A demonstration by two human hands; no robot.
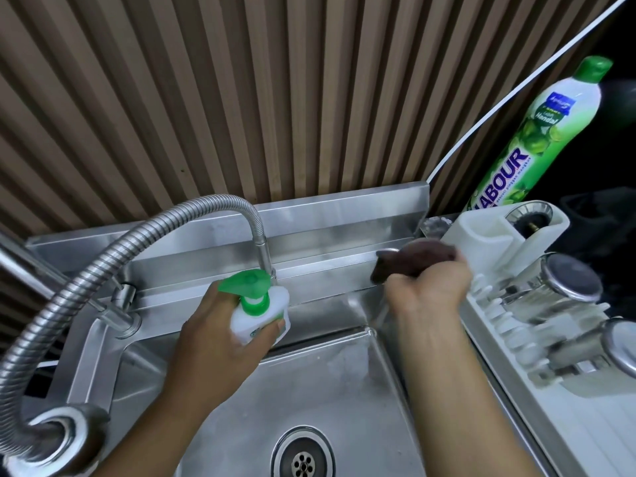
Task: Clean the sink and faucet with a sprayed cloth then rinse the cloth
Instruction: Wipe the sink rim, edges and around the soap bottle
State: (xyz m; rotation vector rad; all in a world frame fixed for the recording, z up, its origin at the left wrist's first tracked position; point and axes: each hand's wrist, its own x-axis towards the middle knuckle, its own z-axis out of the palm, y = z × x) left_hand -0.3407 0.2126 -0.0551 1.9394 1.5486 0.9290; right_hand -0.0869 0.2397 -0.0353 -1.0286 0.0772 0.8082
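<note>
Ribbed steel faucet hose point(65, 301) arches over the stainless steel sink point(330, 383). The left hand point(220, 339) grips a white spray bottle with green trigger point(258, 304) above the basin; the right hand point(426, 294) clutches a blurred dark brown cloth point(413, 259) at the sink's back-right ledge.

Brushed stainless steel sink point(344, 383), shiny; ribbed glossy metal faucet hose point(103, 266). Smooth plastic spray bottle point(260, 313) and matt white plastic dish rack point(481, 235). Dark soft cloth point(413, 261). Ribbed wood-look wall panel point(241, 98).
</note>
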